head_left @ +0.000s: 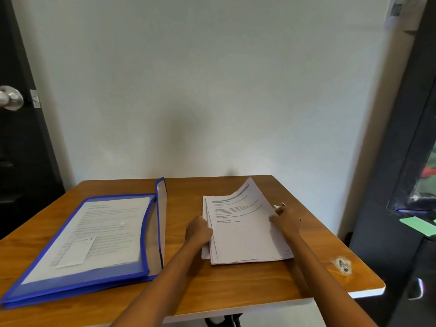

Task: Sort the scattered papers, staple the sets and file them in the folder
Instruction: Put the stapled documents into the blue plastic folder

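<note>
A stack of printed white papers [245, 234] lies on the wooden table [188, 279], right of centre, with its top sheet curled up at the far right corner. My left hand [198, 231] grips the stack's left edge, fingers curled. My right hand [284, 217] pinches the right edge of the lifted top sheet. A blue-edged clear folder [94, 239] lies on the left side of the table with printed sheets inside and its flap [160, 223] standing up along the right side. No stapler is in view.
A white wall stands right behind the table. A dark door with a metal knob [10, 98] is at the left. Dark furniture [401, 208] and a green card [418, 224] are at the right. A worn patch [342, 266] marks the table's right corner.
</note>
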Motion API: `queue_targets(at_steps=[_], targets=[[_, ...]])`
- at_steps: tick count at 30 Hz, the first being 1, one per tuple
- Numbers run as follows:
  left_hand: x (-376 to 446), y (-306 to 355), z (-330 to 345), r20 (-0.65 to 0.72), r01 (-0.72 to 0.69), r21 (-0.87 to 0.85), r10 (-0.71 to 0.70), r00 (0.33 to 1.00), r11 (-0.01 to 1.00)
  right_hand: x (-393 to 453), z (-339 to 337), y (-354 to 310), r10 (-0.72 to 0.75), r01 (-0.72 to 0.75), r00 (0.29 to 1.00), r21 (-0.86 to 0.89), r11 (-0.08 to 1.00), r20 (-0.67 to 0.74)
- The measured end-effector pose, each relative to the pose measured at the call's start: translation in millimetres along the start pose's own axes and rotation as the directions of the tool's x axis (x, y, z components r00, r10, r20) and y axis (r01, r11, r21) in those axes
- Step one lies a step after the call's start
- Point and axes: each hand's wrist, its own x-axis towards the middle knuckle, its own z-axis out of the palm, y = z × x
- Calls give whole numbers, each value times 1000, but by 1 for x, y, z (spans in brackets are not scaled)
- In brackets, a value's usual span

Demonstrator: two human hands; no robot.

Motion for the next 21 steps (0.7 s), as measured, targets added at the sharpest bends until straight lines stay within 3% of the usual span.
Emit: queue_targets(at_steps=[11, 15, 18, 21], targets=[[3, -1, 9, -35, -5, 2, 5, 999, 1000, -7, -19, 14, -92, 118, 985, 182, 976, -145], [3, 3, 10, -6, -5, -12, 5, 1000, 1000, -7, -28, 18, -100, 119, 991, 232, 965, -93], [7, 5, 12, -5, -4, -131, 3, 1000, 991, -7, -35, 21, -77, 85, 996, 378, 922, -35], [11, 4, 17, 16, 19, -355, -14, 1000, 935, -11, -44, 22, 5, -21, 1000, 577, 816, 29]])
